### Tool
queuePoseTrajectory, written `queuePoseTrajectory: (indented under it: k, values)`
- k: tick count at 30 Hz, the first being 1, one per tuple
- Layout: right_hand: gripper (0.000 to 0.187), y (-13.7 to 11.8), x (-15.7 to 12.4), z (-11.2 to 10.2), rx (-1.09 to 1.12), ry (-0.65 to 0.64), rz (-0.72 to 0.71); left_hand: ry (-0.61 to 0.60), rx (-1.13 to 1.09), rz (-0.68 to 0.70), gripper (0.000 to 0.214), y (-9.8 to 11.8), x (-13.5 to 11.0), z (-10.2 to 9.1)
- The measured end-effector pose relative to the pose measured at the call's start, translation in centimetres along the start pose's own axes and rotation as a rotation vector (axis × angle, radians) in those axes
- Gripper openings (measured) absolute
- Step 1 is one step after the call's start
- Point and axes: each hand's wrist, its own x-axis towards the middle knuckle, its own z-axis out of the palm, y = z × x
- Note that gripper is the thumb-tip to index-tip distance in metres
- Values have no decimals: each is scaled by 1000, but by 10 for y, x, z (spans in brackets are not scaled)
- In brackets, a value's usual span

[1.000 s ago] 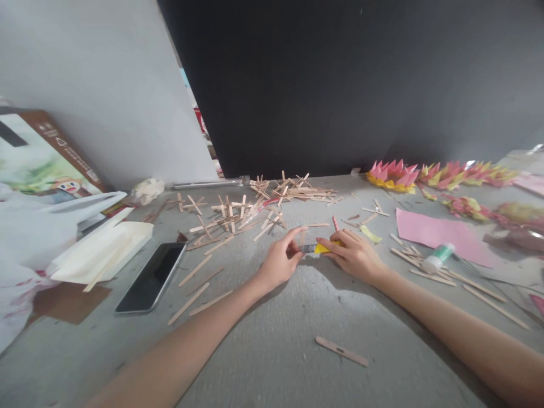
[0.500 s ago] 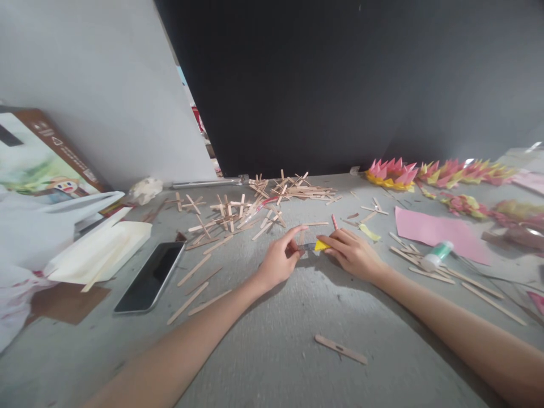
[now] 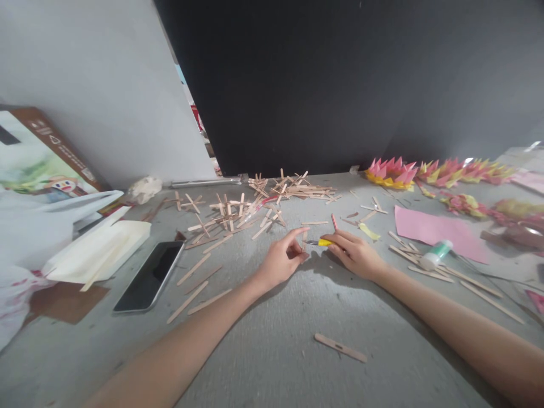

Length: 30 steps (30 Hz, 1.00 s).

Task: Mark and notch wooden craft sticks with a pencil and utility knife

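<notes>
Item: yellow cutter (image 3: 322, 242), pinched between thumb and fingers of the right hand (image 3: 355, 255), low over the grey table (image 3: 272, 362). Long axis runs crosswise, blade tip pointing left and ending just short of the left hand (image 3: 280, 262). Left hand: index stretched out, other fingers curled; whether it pins anything cannot be told. Beyond the grip: heap of sticks (image 3: 293, 190). Right of it: pink sheet (image 3: 433, 229), glue (image 3: 436, 254). Well left: phone (image 3: 149, 276). Nearward: lone stick (image 3: 340, 348).

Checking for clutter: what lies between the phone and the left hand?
Head view: a few loose wooden sticks lie flat on the grey table between the phone and the left hand.
</notes>
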Motion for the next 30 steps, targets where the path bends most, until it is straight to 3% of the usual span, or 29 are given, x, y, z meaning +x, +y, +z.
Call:
queuePoseTrajectory:
  k: [8, 13, 21, 30]
  values:
    - [28, -2, 0, -2, 9, -30, 22, -54, -213, -83, 71, 1, 0, 0]
    - [29, -1, 0, 0, 13, -54, 36, -10, -282, -77, 74, 0, 1, -1]
    - [31, 0, -2, -1, 32, -59, 20, 99, -336, -61, 79, 3, 3, -4]
    - [30, -1, 0, -2, 39, -13, 24, 63, -327, -59, 82, 5, 3, -3]
